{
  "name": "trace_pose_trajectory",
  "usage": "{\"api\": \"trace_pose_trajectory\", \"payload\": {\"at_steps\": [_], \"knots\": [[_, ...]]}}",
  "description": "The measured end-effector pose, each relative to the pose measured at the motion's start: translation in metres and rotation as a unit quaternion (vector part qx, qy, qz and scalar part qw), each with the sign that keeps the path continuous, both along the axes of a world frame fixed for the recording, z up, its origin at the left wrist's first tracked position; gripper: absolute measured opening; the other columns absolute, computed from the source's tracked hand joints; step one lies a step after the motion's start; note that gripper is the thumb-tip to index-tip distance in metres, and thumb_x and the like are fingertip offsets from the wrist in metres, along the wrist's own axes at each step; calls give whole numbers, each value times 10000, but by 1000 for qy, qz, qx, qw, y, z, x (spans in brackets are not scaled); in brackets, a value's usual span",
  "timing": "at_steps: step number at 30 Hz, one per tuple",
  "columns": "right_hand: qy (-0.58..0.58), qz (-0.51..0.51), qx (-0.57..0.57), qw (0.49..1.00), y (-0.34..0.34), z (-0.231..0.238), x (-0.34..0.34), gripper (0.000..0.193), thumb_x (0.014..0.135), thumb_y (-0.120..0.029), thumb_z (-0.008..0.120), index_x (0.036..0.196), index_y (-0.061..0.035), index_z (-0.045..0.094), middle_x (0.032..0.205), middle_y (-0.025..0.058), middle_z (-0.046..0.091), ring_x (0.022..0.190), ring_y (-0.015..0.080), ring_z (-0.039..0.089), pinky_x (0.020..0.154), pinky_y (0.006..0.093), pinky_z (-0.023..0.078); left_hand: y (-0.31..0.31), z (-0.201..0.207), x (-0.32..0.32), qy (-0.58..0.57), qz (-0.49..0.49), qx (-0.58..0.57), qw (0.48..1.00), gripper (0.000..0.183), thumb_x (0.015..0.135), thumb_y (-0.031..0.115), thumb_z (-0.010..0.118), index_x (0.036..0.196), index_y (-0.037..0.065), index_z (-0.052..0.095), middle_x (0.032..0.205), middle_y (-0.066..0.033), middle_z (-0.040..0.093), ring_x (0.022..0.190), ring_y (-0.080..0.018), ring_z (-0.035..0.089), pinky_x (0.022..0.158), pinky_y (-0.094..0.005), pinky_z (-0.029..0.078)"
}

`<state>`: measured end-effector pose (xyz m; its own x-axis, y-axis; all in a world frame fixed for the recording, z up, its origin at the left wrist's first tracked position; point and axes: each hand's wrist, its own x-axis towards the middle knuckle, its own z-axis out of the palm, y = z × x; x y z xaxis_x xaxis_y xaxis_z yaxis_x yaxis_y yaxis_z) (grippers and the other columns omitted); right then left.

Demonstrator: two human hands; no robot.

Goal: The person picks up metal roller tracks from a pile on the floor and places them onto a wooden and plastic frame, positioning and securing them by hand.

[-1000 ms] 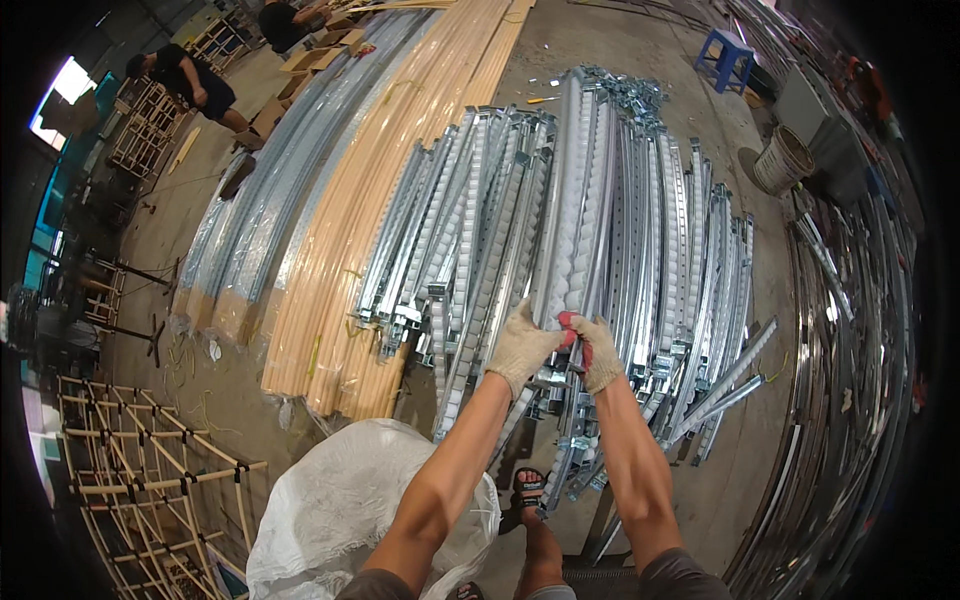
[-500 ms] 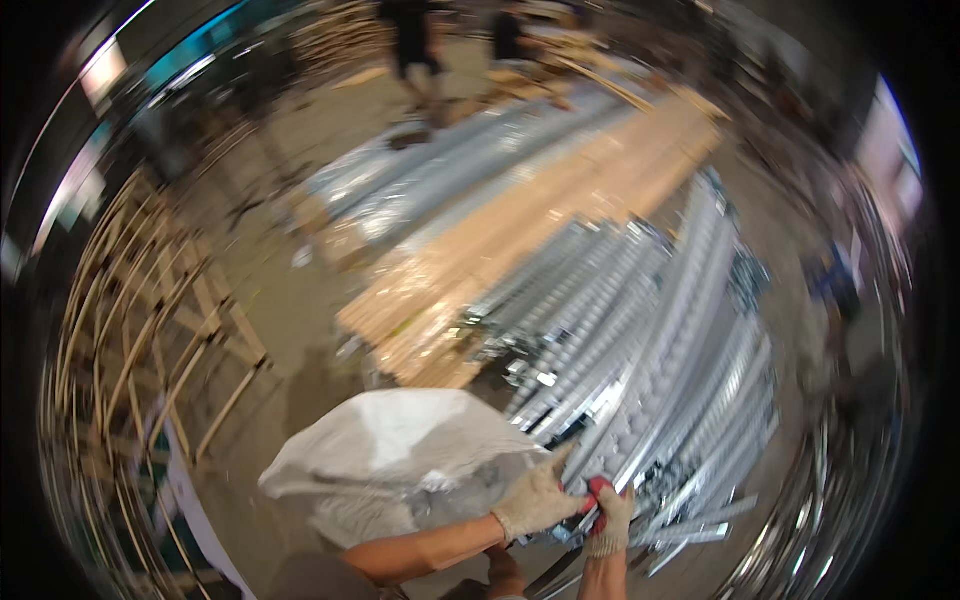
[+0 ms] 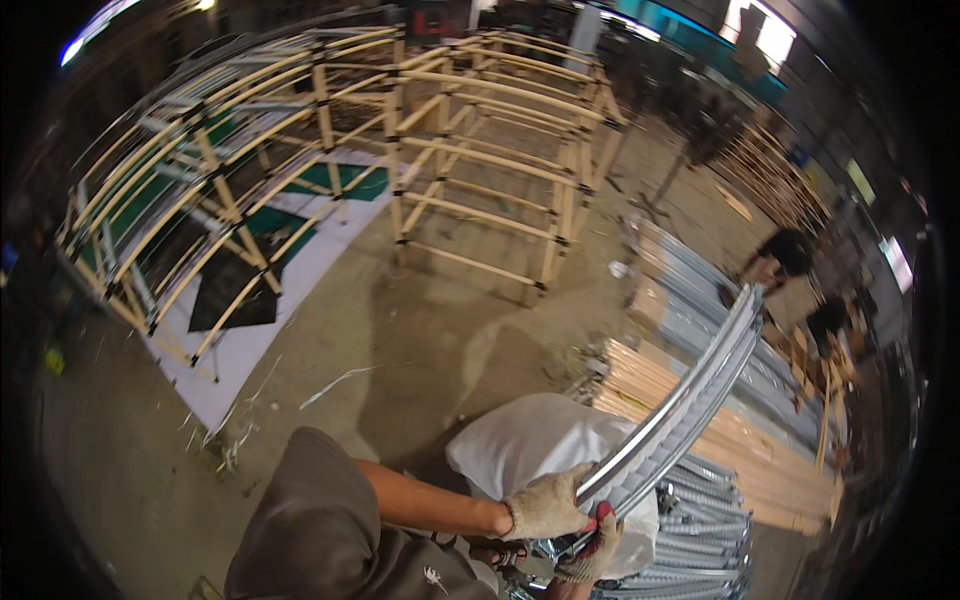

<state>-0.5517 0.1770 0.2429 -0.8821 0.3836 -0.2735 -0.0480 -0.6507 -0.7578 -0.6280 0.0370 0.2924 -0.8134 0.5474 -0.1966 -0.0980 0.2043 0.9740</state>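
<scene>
A bundle of long silver metal rails (image 3: pixel 690 395) runs from my hands up and away to the right. My left hand (image 3: pixel 550 505), in a cream knit glove, is closed round the near end of the bundle. Just below it my right hand (image 3: pixel 592 550), in a glove with red on it, grips the same end. Beneath the bundle, a white sack (image 3: pixel 540 435) sits beside my hands. More silver rails (image 3: pixel 705 535) lie in a pile to the right of the sack.
Wood-coloured slats (image 3: pixel 740 455) and plastic-wrapped grey lengths (image 3: pixel 690 275) lie beyond the bundle. Tan slatted rack frames (image 3: pixel 490 165) stand ahead and to the left, some over a white sheet (image 3: pixel 215 375). Two people (image 3: pixel 785 255) are bent over at the far right.
My view has swung left, bringing the rack frames into the middle and shifting the pile right. Both hands keep hold of the rails, which now stand out apart from the pile.
</scene>
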Motion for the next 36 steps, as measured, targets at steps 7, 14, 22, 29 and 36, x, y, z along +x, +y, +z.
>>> {"api": "trace_pose_trajectory", "payload": {"at_steps": [7,14,22,29,36], "knots": [[136,225,47,964,-196,62,-103,460,905,-194,671,1273,50,543,1077,124,689,901,210,709,779,342,600,-213,65,-26,69,229,-19,971,763,778,241,794,1441,65,463,1110,-188,697,1036,-266,684,910,-342,522],[130,390,22,911,-356,101,-210,436,863,-108,693,1253,38,563,983,107,710,724,195,709,621,300,600,-339,76,-64,151,449,173,863,676,771,58,780,1391,55,509,1159,-79,673,1007,-157,640,911,-327,519],[155,607,38,778,-531,117,-315,576,777,-110,753,1288,53,543,1138,125,682,986,221,696,884,347,582,-479,105,-108,129,615,92,772,669,801,56,810,1388,7,493,1112,-59,666,982,-121,623,845,-286,543],[213,727,-86,647,-708,142,-369,597,828,-147,785,1322,66,526,1166,133,671,1013,222,683,895,363,577,-605,140,-142,172,714,82,674,669,779,6,832,1366,18,513,1159,-75,679,987,-128,661,805,-279,580],[231,763,-115,592,-878,157,-382,541,869,-116,734,1335,57,522,1179,143,662,1063,239,668,936,376,553,-761,149,-156,185,727,151,643,686,748,15,839,1347,-37,507,1156,-115,687,927,-138,676,768,-270,567]]}}
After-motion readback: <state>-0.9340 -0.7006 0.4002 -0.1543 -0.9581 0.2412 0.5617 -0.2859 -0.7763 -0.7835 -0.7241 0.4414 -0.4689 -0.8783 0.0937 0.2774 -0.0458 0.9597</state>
